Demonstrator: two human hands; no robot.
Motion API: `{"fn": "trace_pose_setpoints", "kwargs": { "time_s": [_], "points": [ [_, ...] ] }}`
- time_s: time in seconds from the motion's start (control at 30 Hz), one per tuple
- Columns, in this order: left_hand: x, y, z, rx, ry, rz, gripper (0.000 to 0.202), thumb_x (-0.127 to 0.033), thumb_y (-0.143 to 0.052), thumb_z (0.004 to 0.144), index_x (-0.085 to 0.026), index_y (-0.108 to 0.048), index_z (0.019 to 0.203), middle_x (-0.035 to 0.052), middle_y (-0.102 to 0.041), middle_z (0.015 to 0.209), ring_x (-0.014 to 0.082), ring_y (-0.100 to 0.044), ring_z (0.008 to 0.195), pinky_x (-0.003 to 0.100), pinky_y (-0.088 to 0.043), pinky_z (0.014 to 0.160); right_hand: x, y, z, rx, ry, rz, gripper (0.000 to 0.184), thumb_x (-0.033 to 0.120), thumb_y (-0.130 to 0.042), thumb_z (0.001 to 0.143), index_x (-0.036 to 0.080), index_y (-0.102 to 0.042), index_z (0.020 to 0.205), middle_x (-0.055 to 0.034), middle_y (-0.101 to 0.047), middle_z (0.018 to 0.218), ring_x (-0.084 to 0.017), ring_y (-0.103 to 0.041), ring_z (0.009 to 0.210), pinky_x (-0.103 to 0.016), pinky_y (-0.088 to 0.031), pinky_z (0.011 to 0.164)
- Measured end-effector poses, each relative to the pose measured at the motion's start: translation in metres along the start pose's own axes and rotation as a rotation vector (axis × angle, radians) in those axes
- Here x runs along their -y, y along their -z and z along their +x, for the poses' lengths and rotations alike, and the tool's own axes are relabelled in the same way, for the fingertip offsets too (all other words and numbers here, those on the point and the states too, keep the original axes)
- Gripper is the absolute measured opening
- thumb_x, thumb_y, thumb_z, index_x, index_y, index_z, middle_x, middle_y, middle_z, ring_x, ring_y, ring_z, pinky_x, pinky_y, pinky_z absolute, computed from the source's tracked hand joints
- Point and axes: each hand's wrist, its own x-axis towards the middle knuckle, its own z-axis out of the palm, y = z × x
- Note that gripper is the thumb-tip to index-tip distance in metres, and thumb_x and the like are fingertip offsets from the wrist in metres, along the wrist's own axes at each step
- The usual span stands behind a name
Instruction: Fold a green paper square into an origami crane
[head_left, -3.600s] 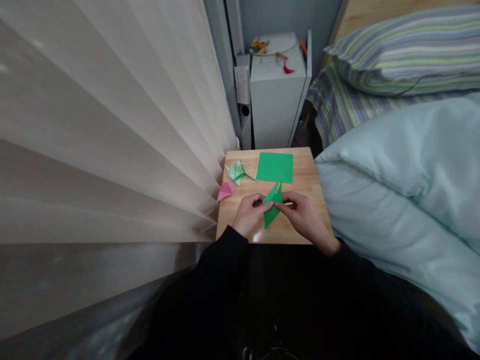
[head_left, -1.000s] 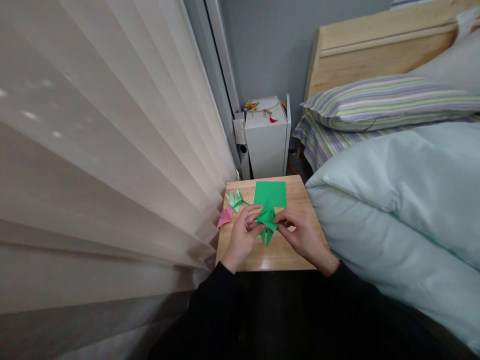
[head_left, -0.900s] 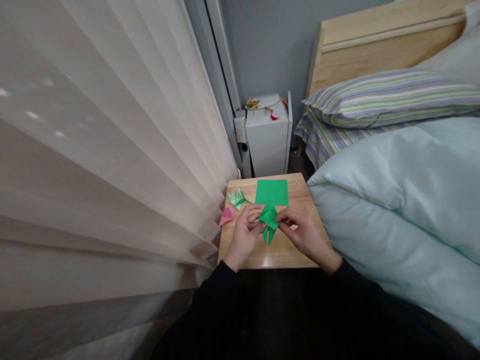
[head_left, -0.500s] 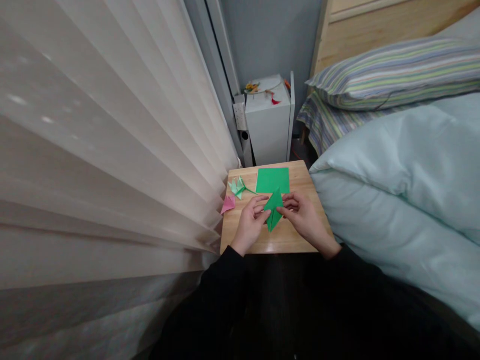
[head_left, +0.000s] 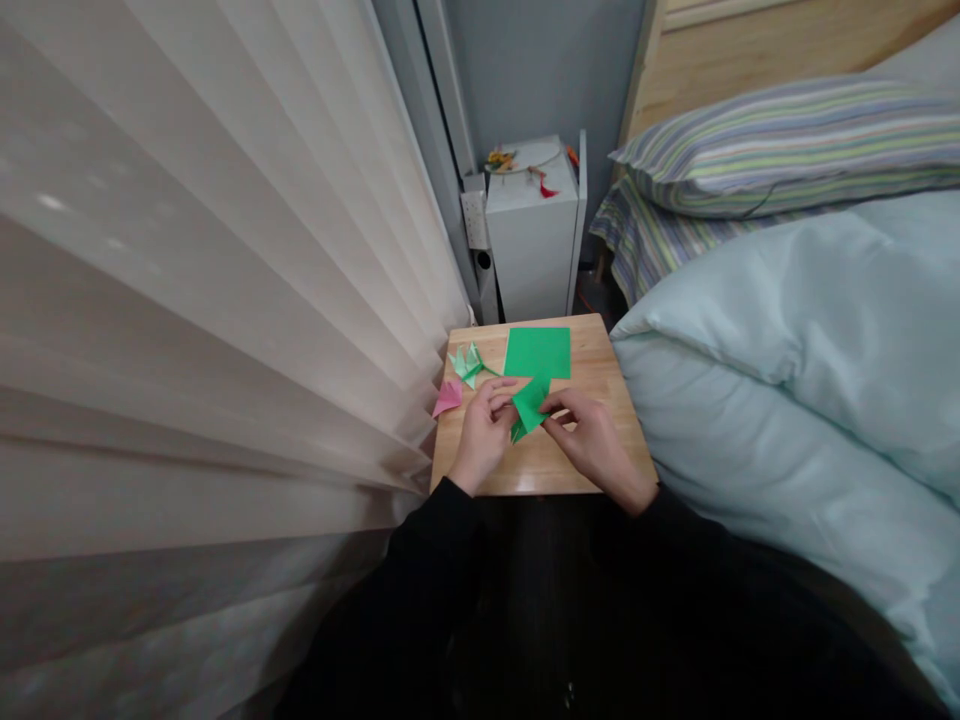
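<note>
Just below the middle of the frame, we hold the folded green paper over the surface: our left hand grips its left side between thumb and fingers, and our right hand pinches its right corner. Gripping opposite sides likely steadies the thin layers and keeps the middle in view. The green square sheet lies flat above it in the frame, perhaps to leave the nearer part for handling. To the left, the pale green folded piece and the pink folded piece sit aside. The curtain crowds the surface's left edge, the quilt its right, so sideways room looks tight; the white cabinet stands behind.
</note>
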Motion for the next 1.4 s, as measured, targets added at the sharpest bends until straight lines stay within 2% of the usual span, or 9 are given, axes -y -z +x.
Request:
{"fn": "trace_pose_setpoints", "kwargs": {
  "time_s": [0.13, 0.4, 0.6, 0.67, 0.77, 0.87, 1.0, 1.2, 1.4],
  "points": [
    [0.002, 0.003, 0.002, 0.014, -0.013, 0.07, 0.013, -0.023, -0.08, 0.075, -0.018, -0.076, 0.087, 0.004, -0.076, 0.085, 0.0181, -0.068, 0.078, 0.028, -0.052, 0.074, 0.004, -0.001, -0.002, -0.002, -0.021, 0.017, 0.007, 0.026, -0.064, 0.087, 0.022, -0.068, 0.091, -0.006, -0.075, 0.091, -0.021, -0.071, 0.079, -0.034, -0.06, 0.068],
    [0.001, 0.018, 0.004, 0.053, -0.106, 0.235, 0.02, -0.025, -0.081, 0.078, -0.022, -0.084, 0.097, 0.0087, -0.081, 0.103, 0.0269, -0.071, 0.101, 0.037, -0.053, 0.094, -0.004, 0.001, -0.001, -0.062, -0.176, 0.188, 0.02, 0.035, -0.074, 0.081, 0.021, -0.065, 0.092, -0.0036, -0.073, 0.084, -0.02, -0.07, 0.071, -0.034, -0.06, 0.066],
    [-0.009, 0.016, -0.003, 0.121, 0.074, -0.243, 0.056, -0.055, -0.086, 0.073, -0.018, -0.076, 0.114, 0.0135, -0.077, 0.113, 0.0276, -0.072, 0.106, 0.043, -0.056, 0.097, -0.006, -0.004, 0.001, -0.198, -0.363, 0.459, 0.042, 0.051, -0.085, 0.072, 0.022, -0.056, 0.076, -0.0019, -0.07, 0.07, -0.022, -0.075, 0.068, -0.039, -0.066, 0.071],
    [-0.006, 0.006, -0.006, 0.109, 0.122, -0.378, 0.059, -0.051, -0.091, 0.069, -0.019, -0.072, 0.114, 0.0112, -0.077, 0.113, 0.0249, -0.072, 0.107, 0.044, -0.054, 0.103, -0.005, -0.008, 0.0, -0.228, -0.413, 0.555, 0.045, 0.053, -0.086, 0.07, 0.022, -0.054, 0.076, -0.0027, -0.071, 0.073, -0.023, -0.077, 0.072, -0.042, -0.068, 0.077],
    [0.003, -0.009, -0.009, 0.064, 0.145, -0.328, 0.047, -0.043, -0.093, 0.067, -0.017, -0.073, 0.101, 0.0078, -0.078, 0.102, 0.0205, -0.073, 0.093, 0.042, -0.056, 0.098, -0.004, -0.013, -0.004, -0.198, -0.437, 0.591, 0.043, 0.051, -0.085, 0.072, 0.022, -0.054, 0.078, -0.003, -0.072, 0.075, -0.022, -0.077, 0.073, -0.041, -0.067, 0.078],
    [0.013, -0.016, -0.007, -0.026, 0.155, -0.271, 0.044, -0.053, -0.089, 0.07, -0.015, -0.068, 0.078, 0.0043, -0.074, 0.08, 0.0179, -0.071, 0.079, 0.039, -0.059, 0.091, -0.001, -0.015, -0.009, -0.099, -0.354, 0.398, 0.034, 0.048, -0.078, 0.079, 0.022, -0.059, 0.085, -0.0045, -0.072, 0.081, -0.022, -0.074, 0.076, -0.037, -0.065, 0.067],
    [0.017, -0.009, -0.001, -0.073, 0.16, -0.236, 0.048, -0.056, -0.087, 0.07, -0.016, -0.061, 0.07, 0.0014, -0.067, 0.072, 0.0172, -0.069, 0.077, 0.039, -0.061, 0.087, 0.001, -0.01, -0.013, -0.085, -0.12, -0.028, 0.023, 0.041, -0.071, 0.087, 0.022, -0.064, 0.097, -0.0079, -0.072, 0.091, -0.023, -0.068, 0.079, -0.033, -0.056, 0.059],
    [0.018, -0.002, -0.002, 0.003, 0.216, -0.269, 0.041, -0.052, -0.083, 0.077, -0.016, -0.066, 0.086, 0.0034, -0.071, 0.083, 0.0169, -0.069, 0.079, 0.037, -0.062, 0.083, -0.002, -0.005, -0.012, -0.095, 0.093, -0.239, 0.004, 0.025, -0.063, 0.095, 0.022, -0.066, 0.095, -0.0057, -0.067, 0.087, -0.02, -0.064, 0.076, -0.033, -0.052, 0.068],
    [0.016, -0.005, -0.004, -0.019, 0.334, -0.397, 0.018, -0.031, -0.074, 0.087, -0.016, -0.066, 0.091, 0.0026, -0.071, 0.083, 0.0108, -0.064, 0.066, 0.029, -0.061, 0.074, 0.001, -0.008, -0.017, -0.002, 0.219, -0.42, 0.014, 0.018, -0.057, 0.098, 0.022, -0.069, 0.101, -0.0058, -0.064, 0.092, -0.019, -0.064, 0.079, -0.032, -0.05, 0.067]
  ]
}}
